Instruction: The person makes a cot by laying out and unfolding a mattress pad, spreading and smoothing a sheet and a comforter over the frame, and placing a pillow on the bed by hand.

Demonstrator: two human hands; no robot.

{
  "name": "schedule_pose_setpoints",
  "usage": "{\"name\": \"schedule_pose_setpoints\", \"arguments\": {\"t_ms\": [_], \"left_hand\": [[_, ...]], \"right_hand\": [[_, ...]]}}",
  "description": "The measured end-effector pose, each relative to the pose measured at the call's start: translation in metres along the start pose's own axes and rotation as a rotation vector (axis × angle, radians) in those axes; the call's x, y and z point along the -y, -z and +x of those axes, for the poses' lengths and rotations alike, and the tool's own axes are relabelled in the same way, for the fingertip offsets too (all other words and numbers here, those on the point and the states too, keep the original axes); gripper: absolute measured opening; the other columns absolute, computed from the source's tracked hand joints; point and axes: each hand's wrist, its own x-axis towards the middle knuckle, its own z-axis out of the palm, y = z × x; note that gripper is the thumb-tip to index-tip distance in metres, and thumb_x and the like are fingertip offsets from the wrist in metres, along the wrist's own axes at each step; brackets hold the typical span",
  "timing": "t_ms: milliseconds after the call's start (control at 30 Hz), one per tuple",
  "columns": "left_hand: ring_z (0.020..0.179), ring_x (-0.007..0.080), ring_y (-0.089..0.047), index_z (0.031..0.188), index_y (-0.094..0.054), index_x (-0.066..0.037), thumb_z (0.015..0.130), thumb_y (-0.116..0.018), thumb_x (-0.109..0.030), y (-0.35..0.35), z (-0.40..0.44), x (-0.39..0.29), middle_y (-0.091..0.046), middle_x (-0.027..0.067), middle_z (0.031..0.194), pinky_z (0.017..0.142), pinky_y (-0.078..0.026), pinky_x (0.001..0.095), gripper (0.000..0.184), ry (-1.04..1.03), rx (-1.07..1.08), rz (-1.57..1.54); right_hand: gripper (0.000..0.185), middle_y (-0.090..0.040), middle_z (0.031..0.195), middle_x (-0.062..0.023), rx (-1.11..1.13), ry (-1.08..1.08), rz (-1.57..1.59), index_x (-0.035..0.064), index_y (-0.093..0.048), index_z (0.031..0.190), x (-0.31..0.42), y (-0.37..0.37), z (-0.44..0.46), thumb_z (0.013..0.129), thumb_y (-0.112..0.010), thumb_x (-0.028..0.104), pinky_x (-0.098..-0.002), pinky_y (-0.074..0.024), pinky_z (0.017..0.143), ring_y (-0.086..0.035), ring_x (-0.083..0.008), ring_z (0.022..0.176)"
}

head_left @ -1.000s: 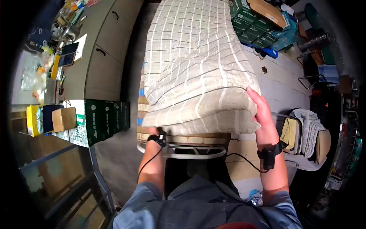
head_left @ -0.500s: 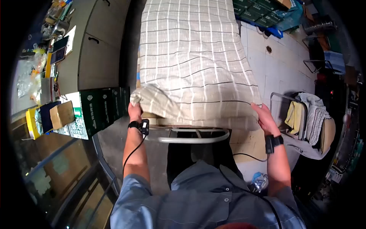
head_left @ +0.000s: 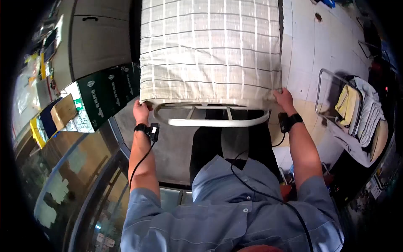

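Note:
A cream bed sheet [head_left: 210, 54] with white and dark check lines covers the bed in front of me. At its near left corner my left hand [head_left: 142, 111] is closed, with the fabric pinched at the fingertips. My right hand [head_left: 284, 102] grips the near right corner, which looks slightly blurred. Between the hands, the sheet's near edge runs fairly straight just above the white metal bed-end rail [head_left: 216, 123]. Parts of the fingers on both hands are hidden by the cloth or by the hand itself.
Green printed cartons [head_left: 105, 92] and a grey cabinet [head_left: 100, 44] stand left of the bed. On the right is a metal-framed chair [head_left: 321, 92] holding folded cloths [head_left: 364, 109]. Black cables [head_left: 268, 192] hang across my shirt.
The folded-over left corner of the sheet now lies flat, and its near edge is straighter. Both hands appear higher in view, and more of the bed-end rail shows.

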Motion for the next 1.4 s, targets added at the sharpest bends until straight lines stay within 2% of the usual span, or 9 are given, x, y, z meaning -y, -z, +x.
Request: {"name": "schedule_pose_setpoints", "arguments": {"t_ms": [67,167,300,400,467,667,933,1167,1400], "left_hand": [[0.066,0.0254,-0.066,0.097,-0.054,0.001,0.088,-0.050,-0.005,-0.015,0.016,0.017,-0.066,0.0129,0.081,0.058,-0.053,0.0350,0.012,-0.058,-0.002,-0.016],[0.087,0.0351,-0.065,0.112,-0.053,-0.002,0.082,-0.057,-0.009,-0.023,0.040,0.043,-0.065,0.0191,0.096,0.077,-0.052,0.0403,0.031,-0.137,-0.033,0.465],[0.115,0.0395,-0.051,0.142,-0.032,-0.013,0.074,-0.062,-0.011,-0.047,0.016,0.006,-0.051,0.0211,0.128,0.095,-0.042,0.0421,0.074,-0.244,-0.093,0.569],[0.110,0.0379,-0.054,0.136,-0.042,-0.018,0.077,-0.058,-0.011,-0.053,0.034,0.016,-0.057,0.0190,0.120,0.091,-0.044,0.0423,0.061,-0.286,-0.051,0.648],[0.079,0.0302,-0.065,0.118,-0.058,-0.011,0.080,-0.051,-0.005,-0.047,0.032,-0.001,-0.066,0.0160,0.087,0.072,-0.051,0.0382,0.039,-0.352,-0.069,0.756],[0.070,0.0177,-0.065,0.122,-0.050,0.000,0.083,-0.034,0.011,0.014,0.052,0.044,-0.066,0.0117,0.094,0.054,-0.052,0.0289,0.044,-0.042,0.015,0.132],[0.065,0.0124,-0.057,0.140,-0.040,-0.018,0.085,-0.047,0.011,0.011,0.028,-0.002,-0.063,0.0076,0.095,0.051,-0.048,0.0269,0.063,-0.131,0.079,0.100],[0.059,0.0107,-0.054,0.141,-0.039,-0.020,0.088,-0.044,0.009,0.021,0.012,-0.004,-0.063,0.0060,0.091,0.049,-0.047,0.0266,0.061,-0.167,0.074,0.108],[0.065,0.0104,-0.054,0.144,-0.035,-0.019,0.087,-0.045,0.010,0.028,-0.006,-0.028,-0.063,0.0056,0.102,0.050,-0.045,0.0253,0.064,-0.176,0.144,0.101]], "right_hand": [[0.056,-0.062,0.106,-0.0164,0.068,0.040,0.100,-0.0044,-0.053,0.116,0.004,-0.004,0.007,0.083,-0.063,0.039,-0.0362,-0.0478,0.080,-0.060,-0.0268,0.095],[0.044,-0.063,0.109,-0.0087,0.245,0.009,0.976,0.0013,-0.056,0.114,0.074,0.019,-0.039,0.087,-0.063,0.035,-0.0331,-0.0489,0.081,-0.061,-0.0224,0.094],[0.040,-0.063,0.109,-0.0076,0.346,0.027,1.174,0.0029,-0.056,0.116,0.091,0.015,-0.046,0.089,-0.062,0.032,-0.0328,-0.0493,0.082,-0.061,-0.0202,0.097],[0.042,-0.064,0.107,-0.0092,0.297,-0.018,0.827,0.0008,-0.057,0.116,0.041,-0.032,-0.021,0.088,-0.063,0.032,-0.0313,-0.0485,0.081,-0.061,-0.0201,0.097],[0.043,-0.064,0.107,-0.0103,0.123,-0.048,0.269,-0.0012,-0.058,0.114,-0.015,-0.059,0.001,0.087,-0.064,0.032,-0.0313,-0.0479,0.081,-0.061,-0.0208,0.097],[0.047,-0.066,0.101,-0.0133,0.292,-0.116,0.348,-0.0028,-0.061,0.109,-0.100,-0.090,0.044,0.085,-0.062,0.037,-0.0346,-0.0469,0.080,-0.061,-0.0226,0.092],[0.058,-0.066,0.091,-0.0145,0.153,-0.217,0.195,-0.0050,-0.059,0.105,-0.074,-0.106,0.040,0.077,-0.067,0.045,-0.0366,-0.0480,0.070,-0.062,-0.0264,0.083],[0.111,-0.058,0.117,-0.0225,0.055,-0.152,0.254,-0.0095,-0.022,0.140,-0.100,-0.132,0.067,0.067,-0.075,0.055,-0.0405,-0.0477,0.084,-0.062,-0.0296,0.092],[0.056,-0.060,0.115,-0.0145,0.347,-0.058,0.456,-0.0036,-0.046,0.129,-0.018,-0.071,0.018,0.083,-0.062,0.024,-0.0378,-0.0447,0.090,-0.060,-0.0268,0.096]]}}
